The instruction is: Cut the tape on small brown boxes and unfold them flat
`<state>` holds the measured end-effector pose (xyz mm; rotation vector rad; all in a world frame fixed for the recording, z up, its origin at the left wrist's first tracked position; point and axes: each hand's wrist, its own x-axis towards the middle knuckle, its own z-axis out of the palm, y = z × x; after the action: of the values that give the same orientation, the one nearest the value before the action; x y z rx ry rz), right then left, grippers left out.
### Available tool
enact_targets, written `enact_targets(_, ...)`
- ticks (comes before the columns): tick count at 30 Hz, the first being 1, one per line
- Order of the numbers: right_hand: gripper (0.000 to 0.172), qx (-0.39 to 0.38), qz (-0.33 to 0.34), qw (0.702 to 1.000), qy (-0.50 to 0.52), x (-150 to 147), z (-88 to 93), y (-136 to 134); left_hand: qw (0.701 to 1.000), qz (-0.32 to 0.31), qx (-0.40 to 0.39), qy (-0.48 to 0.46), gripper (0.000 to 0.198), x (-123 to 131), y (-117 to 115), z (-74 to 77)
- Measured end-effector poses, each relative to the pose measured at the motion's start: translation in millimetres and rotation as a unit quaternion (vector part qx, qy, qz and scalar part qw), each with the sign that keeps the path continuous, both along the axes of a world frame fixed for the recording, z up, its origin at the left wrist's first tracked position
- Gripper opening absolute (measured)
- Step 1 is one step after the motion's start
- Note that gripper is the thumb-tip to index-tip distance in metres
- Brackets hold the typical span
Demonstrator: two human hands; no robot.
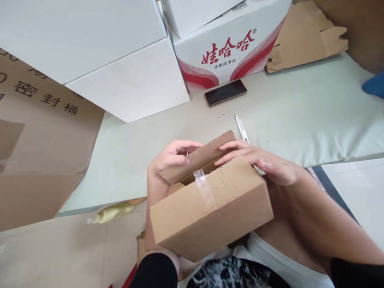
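A small brown cardboard box (216,216) is tilted in front of my body, one flap (198,160) raised along its far side. A strip of clear tape (205,188) sticks to its upper face and ends loose at the opening. My left hand (175,156) grips the flap's left part, thumb on the near face and fingers behind. At the right end, my right hand (264,162) lays its fingers over the flap and the opening, with its palm by the box's corner. The inside of the box is mostly hidden.
Beyond the box, a white utility knife (241,129) and a black phone (226,93) lie on the pale green cover (300,108). White boxes (129,80), a red-and-white carton (228,56) and flattened cardboard (303,40) stand behind. A large carton (45,160) is at left.
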<state>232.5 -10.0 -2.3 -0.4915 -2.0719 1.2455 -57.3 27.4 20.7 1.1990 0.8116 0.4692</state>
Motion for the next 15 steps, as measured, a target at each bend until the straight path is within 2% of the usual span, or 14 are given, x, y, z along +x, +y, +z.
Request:
enact_targets(4, 0.054, 0.006, -0.005, 0.998, -0.057, -3.2, -2.7, -6.2, 0.999, -0.023, -0.047, 0.011, 0.042, 3.3, 2.2, -8.2)
enact_targets(7, 0.056, 0.015, -0.027, 1.000, -0.003, -4.1, -9.8, -5.6, 0.999, -0.015, -0.045, 0.006, 0.045, 3.7, 5.4, -14.9)
enact_targets(9, 0.055, 0.007, -0.125, 0.989, 0.076, -5.3, -15.8, -3.9, 1.000, -0.005, -0.017, 0.008, 0.045, 2.6, 8.0, -19.6)
enact_targets(12, 0.046, -0.033, -0.305, 0.928, 0.213, -9.8, -22.2, -1.5, 0.999, -0.003, 0.038, 0.011, 0.039, 1.2, 10.6, -26.4)
enact_targets(15, 0.049, -0.057, -0.390, 0.872, 0.291, -14.2, -24.7, 2.5, 0.998, 0.000, 0.063, 0.019, 0.038, 0.7, 9.9, -29.3)
